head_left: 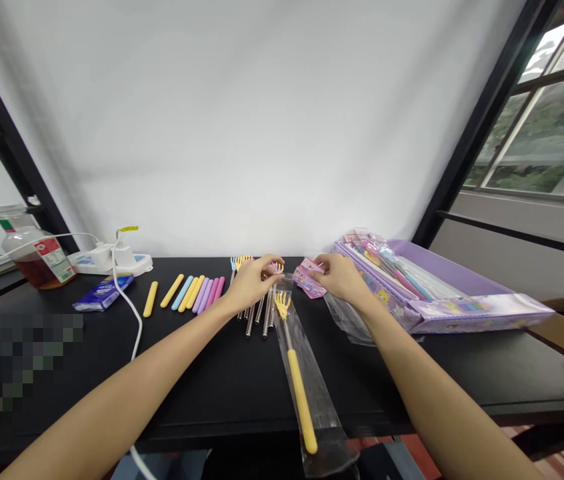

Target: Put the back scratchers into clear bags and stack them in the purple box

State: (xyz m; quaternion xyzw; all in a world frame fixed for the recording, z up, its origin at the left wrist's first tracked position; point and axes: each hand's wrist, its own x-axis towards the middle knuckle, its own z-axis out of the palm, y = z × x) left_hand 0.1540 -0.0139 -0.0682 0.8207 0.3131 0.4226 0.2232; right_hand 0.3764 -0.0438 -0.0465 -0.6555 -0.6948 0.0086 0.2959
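Note:
My left hand (252, 283) is closed, its fingertips pinching the top of a clear plastic bag (315, 373). Inside that bag lies a back scratcher (301, 400) with a yellow claw head, a metal rod and a yellow handle. Fingers pinched, my right hand (341, 275) grips a pink printed card (309, 277) beside the bag's mouth. Other cards seem to lie under it, but I cannot tell how many. Partly hidden behind my left hand are several metal rods (249, 328) with claw heads in blue, yellow and pink.
Several loose handles (195, 293) in yellow, blue, purple and pink lie to the left. A purple box (462, 313) with bagged back scratchers stands at right, flat clear bags (345, 320) beside it. A white cable (137, 327), blue packet (105, 292), power strip (135, 263) and bottle (37, 253) occupy the left.

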